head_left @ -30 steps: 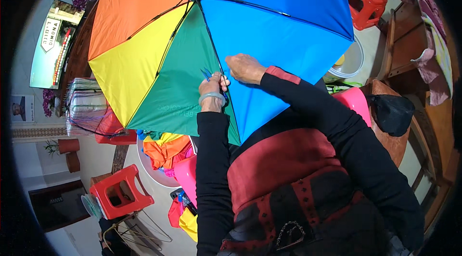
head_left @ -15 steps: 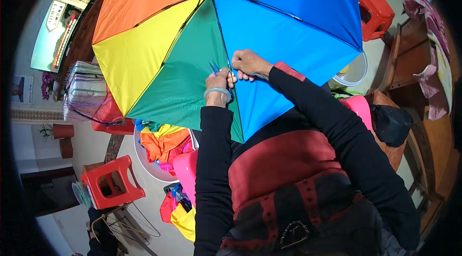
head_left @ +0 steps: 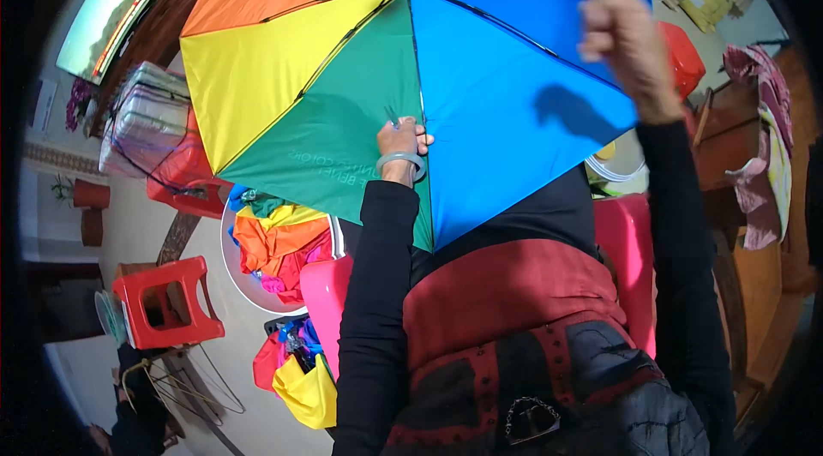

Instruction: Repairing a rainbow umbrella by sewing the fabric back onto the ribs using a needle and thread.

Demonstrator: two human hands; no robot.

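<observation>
At centre, in our left hand, we are gripping a pointed tool against the umbrella, upper middle; our blurred right hand is curling above it, upper right, contents unclear.

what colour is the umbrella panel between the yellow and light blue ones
That umbrella panel is green, best seen in the head view.

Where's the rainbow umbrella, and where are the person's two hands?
Umbrella (head_left: 480, 87): head view, light-blue panel.
Left hand (head_left: 398, 141): head view, middle of the hand.
Right hand (head_left: 633, 49): head view, middle of the blurred hand.
</observation>
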